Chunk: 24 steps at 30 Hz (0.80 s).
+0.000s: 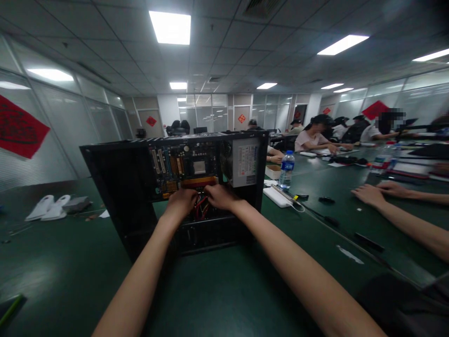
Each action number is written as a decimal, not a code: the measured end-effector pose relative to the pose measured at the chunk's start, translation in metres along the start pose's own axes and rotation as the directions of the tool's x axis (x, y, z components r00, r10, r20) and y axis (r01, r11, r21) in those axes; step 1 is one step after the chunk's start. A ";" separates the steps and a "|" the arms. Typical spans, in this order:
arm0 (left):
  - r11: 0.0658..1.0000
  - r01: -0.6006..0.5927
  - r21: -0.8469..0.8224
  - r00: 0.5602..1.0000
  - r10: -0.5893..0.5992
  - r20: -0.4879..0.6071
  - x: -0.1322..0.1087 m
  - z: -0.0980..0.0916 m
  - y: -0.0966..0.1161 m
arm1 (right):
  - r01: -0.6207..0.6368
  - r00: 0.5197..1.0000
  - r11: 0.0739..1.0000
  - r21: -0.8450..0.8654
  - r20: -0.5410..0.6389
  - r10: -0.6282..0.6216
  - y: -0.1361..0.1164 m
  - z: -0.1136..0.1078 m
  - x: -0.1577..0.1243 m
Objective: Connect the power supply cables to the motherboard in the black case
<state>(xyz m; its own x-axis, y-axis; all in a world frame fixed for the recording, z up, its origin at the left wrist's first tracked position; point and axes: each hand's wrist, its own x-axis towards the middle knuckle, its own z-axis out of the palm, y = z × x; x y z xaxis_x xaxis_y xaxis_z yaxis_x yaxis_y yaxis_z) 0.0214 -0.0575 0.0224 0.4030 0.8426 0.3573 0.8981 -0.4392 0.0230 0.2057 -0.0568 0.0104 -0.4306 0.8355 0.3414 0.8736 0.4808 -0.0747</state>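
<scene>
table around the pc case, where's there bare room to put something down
Bare green table lies left of the open computer case, up to the white items, and in front of it between both forearms. Right is crowded: water bottle, white box, tools, a co-worker's hands. Left hand and right hand fill the cable bundle.
</scene>
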 end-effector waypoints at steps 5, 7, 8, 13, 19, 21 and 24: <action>1.000 0.007 0.023 1.000 -0.007 -0.011 -0.003 -0.001 0.003 | -0.074 0.997 0.997 -0.015 -0.027 0.074 -0.004 -0.006 -0.001; 0.999 0.019 0.030 1.000 -0.018 -0.024 -0.004 0.001 0.003 | -0.091 0.995 0.995 -0.027 -0.044 0.090 -0.005 -0.006 -0.001; 0.999 0.021 0.030 0.999 -0.020 -0.026 -0.004 0.002 0.002 | -0.102 0.994 0.994 -0.031 -0.051 0.100 -0.004 -0.005 -0.001; 0.998 0.031 0.057 0.999 -0.033 0.028 0.000 0.002 0.004 | -0.131 0.990 0.990 -0.046 -0.056 0.128 -0.001 0.001 0.001; 0.994 0.042 0.105 0.997 -0.049 0.064 0.003 -0.001 0.008 | -0.131 0.989 0.991 -0.018 -0.065 0.129 -0.002 0.003 0.002; 0.992 0.052 0.116 0.996 -0.059 0.060 0.003 0.000 0.008 | -0.123 0.991 0.992 -0.010 -0.062 0.122 -0.003 0.002 0.001; 0.991 0.061 0.115 0.996 -0.068 0.052 0.003 0.002 0.007 | -0.115 0.992 0.993 -0.010 -0.054 0.114 -0.004 0.000 0.000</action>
<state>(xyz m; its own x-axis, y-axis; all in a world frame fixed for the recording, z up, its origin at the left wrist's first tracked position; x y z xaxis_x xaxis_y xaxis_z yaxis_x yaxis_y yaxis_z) 0.0288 -0.0574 0.0216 0.3499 0.8854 0.3060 0.9354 -0.3480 -0.0627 0.2019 -0.0585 0.0108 -0.3155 0.8691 0.3809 0.9193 0.3794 -0.1043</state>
